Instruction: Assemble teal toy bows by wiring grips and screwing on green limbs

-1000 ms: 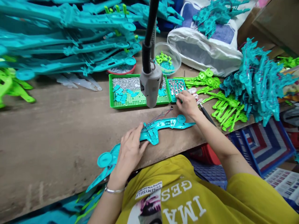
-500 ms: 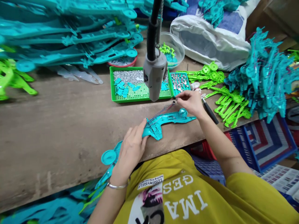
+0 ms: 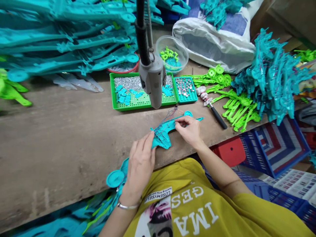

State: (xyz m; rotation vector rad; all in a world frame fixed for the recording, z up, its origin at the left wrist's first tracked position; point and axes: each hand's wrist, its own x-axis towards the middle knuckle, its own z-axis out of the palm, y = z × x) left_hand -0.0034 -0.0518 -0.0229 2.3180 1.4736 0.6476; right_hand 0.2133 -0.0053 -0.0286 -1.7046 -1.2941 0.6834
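A long teal plastic toy part (image 3: 163, 135) with thin wires lies along the front edge of the wooden bench (image 3: 61, 131). My left hand (image 3: 140, 164) rests flat on its middle, fingers stretched out, holding it down. My right hand (image 3: 189, 130) is over the part's right section, fingers pinched together on the part; whatever small thing they hold is too small to make out. A small teal tray of round silver button cells (image 3: 185, 89) sits just beyond.
A hanging grey electric screwdriver (image 3: 151, 80) dangles above a green tray of screws and teal bits (image 3: 128, 95). Stacks of teal parts (image 3: 61, 42) fill the back left; green parts (image 3: 237, 112), a teal pile (image 3: 271, 75), a clear bowl (image 3: 172, 57), a white sack (image 3: 217, 46) and a black-handled tool (image 3: 217, 115) lie right.
My right hand left the tray of button cells and came back and down onto the teal part's right section. My left hand stayed pressed on the part.
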